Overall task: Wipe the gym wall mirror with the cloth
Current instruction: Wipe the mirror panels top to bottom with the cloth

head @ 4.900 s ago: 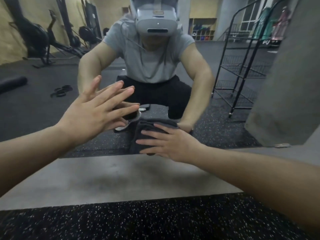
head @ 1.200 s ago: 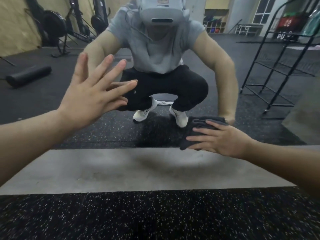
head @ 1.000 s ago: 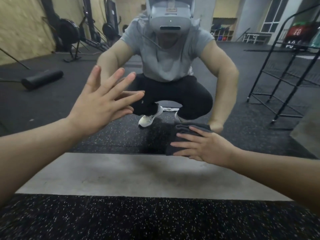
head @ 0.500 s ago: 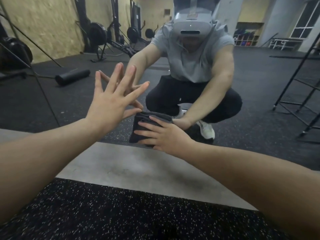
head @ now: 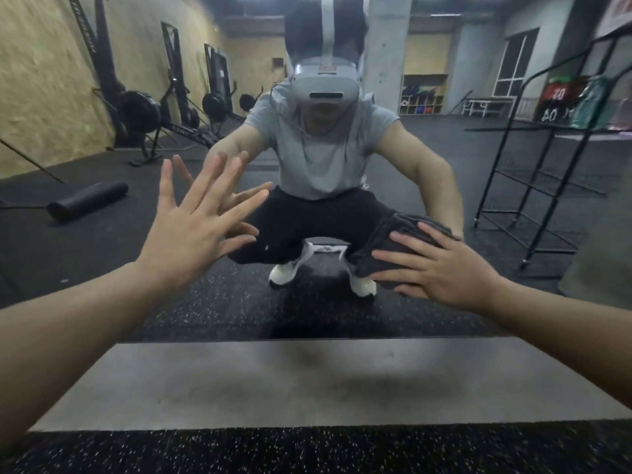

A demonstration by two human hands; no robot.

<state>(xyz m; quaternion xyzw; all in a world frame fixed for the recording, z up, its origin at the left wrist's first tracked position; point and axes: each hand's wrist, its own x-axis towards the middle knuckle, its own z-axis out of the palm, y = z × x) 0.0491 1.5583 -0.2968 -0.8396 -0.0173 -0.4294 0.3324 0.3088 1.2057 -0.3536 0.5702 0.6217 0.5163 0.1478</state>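
Head view, the only one supplied: the right hand (head: 444,268) presses the dark cloth (head: 386,248) flat against the mirror (head: 513,200), fingers straight and spread over it, nothing curled round it; the cloth sits low on the glass, a little above the grey sill (head: 307,381) that runs along the mirror's foot; half a second ago the cloth was well to the left of this spot and close beside the left hand, so the stroke has swept rightward along the bottom band; over the last second it went left and has now come back, which reads as a to-and-fro pass rather than fresh ground. The left hand (head: 191,230) is laid open on the glass, fingers splayed, higher above the sill than the cloth, holding nothing; it has stayed as a brace throughout. Judgement: lower strip in progress; the glass higher above the sill is not yet reached.
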